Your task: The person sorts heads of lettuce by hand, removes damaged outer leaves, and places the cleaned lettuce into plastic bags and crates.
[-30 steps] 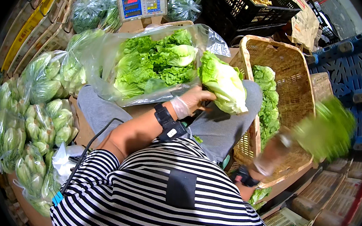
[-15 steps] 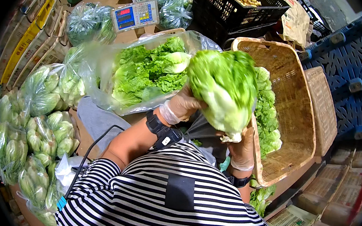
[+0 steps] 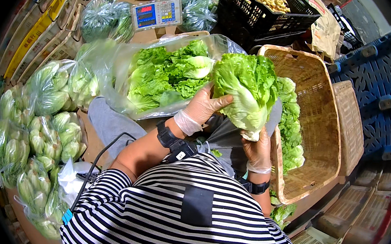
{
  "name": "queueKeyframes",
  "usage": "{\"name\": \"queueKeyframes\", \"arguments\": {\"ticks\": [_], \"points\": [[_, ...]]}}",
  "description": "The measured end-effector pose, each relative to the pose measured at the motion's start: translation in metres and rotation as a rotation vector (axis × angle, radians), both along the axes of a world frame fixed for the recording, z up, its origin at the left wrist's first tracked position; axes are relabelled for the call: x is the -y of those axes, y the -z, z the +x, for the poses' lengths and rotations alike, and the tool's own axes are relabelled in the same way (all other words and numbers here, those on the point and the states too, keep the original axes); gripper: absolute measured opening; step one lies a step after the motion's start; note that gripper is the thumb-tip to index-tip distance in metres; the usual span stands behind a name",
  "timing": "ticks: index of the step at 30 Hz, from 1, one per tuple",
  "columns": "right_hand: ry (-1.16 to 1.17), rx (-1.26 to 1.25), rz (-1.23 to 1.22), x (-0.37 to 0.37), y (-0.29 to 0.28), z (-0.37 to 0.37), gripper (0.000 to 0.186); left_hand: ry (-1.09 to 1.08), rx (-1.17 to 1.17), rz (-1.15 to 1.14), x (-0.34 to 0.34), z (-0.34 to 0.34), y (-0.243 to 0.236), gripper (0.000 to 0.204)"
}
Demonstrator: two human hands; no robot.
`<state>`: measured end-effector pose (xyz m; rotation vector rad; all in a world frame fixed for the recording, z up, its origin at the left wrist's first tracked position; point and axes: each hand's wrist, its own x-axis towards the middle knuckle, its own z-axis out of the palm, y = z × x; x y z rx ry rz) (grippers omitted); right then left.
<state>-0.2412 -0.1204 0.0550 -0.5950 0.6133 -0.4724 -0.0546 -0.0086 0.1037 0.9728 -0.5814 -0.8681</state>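
A leafy green lettuce head point(image 3: 245, 89) with a pale stem end is held up in front of me, leaves pointing away. My gloved left hand point(image 3: 205, 105) grips its left side, thumb across the front and fingers mostly hidden behind. At the stem end, my gloved right hand point(image 3: 256, 149) is closed around the base. Just left of the lettuce, a clear plastic bag point(image 3: 117, 74) lies spread wide with several loose lettuces point(image 3: 169, 75) inside. To the right, a tan plastic basket point(image 3: 321, 106) has a row of lettuces point(image 3: 291, 126) along its left side.
Bagged lettuces point(image 3: 43, 140) pile up on the left. Beyond the bag stand a digital scale point(image 3: 156, 14) and bags of greens point(image 3: 104, 19). A black crate point(image 3: 267, 16) holds ginger-like roots. Blue plastic pallets point(image 3: 377, 92) and stacked crates point(image 3: 352, 207) line the right.
The lettuce has turned slightly and come to rest from a blurred motion. My left thumb now lies stretched along its side, and my right hand sits a little lower at the base.
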Motion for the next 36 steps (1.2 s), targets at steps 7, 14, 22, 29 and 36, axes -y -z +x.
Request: {"name": "queueKeyframes", "arguments": {"ticks": [7, 14, 22, 29, 36], "points": [[-0.07, -0.005, -0.17, 0.0, 0.007, 0.0, 0.045, -0.003, 0.008, 0.2, -0.006, 0.002, 0.003, 0.059], [0.199, -0.104, -0.696, 0.012, -0.02, 0.009, 0.049, 0.162, -0.357, 0.055, 0.003, 0.007, 0.026, 0.044], [0.181, -0.189, -1.38, -0.002, -0.031, 0.005, 0.049, 0.31, -0.327, -0.202, -0.008, 0.017, 0.064, 0.072], [0.118, -0.223, -1.175, -0.006, -0.036, 0.008, 0.042, 0.234, -0.376, -0.387, -0.017, 0.019, 0.077, 0.056], [0.474, -0.265, -1.272, -0.005, -0.013, 0.012, 0.018, 0.374, -0.655, -0.356, -0.015, 0.012, 0.053, 0.049]]}}
